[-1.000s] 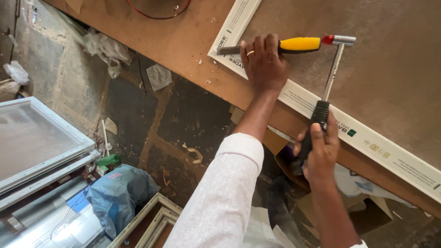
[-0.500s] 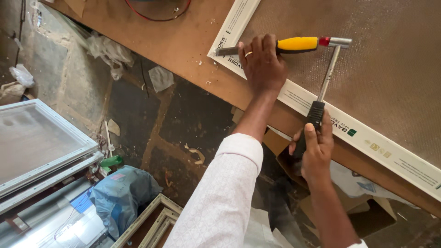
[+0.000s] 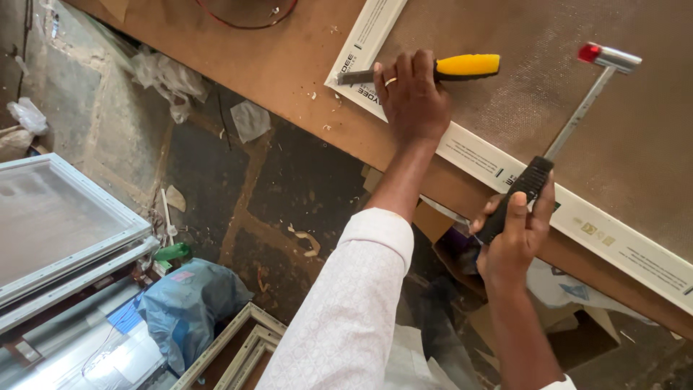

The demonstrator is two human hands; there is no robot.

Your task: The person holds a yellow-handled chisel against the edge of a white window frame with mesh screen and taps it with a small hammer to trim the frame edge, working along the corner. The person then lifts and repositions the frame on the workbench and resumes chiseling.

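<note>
My left hand (image 3: 411, 97) grips a chisel with a yellow handle (image 3: 468, 66). Its blade lies against the corner of a white frame profile (image 3: 505, 162), which rests along the edge of a brown board workbench (image 3: 289, 65). My right hand (image 3: 514, 235) holds a hammer (image 3: 574, 123) by its black grip. The hammer's steel head with a red tip is off to the right of the chisel's butt, apart from it. A white sleeve covers my left forearm.
Below the bench edge is a dirty floor with scraps. White glazed window frames (image 3: 65, 238) lean at the left, near a green bottle (image 3: 173, 251), a blue plastic bag (image 3: 188, 303) and more frame pieces (image 3: 238, 347). A red cable loop (image 3: 245, 18) lies on the bench.
The hammer head was at the chisel's yellow butt in the earlier frames; it has now swung away to the right. The left hand and chisel stay in place.
</note>
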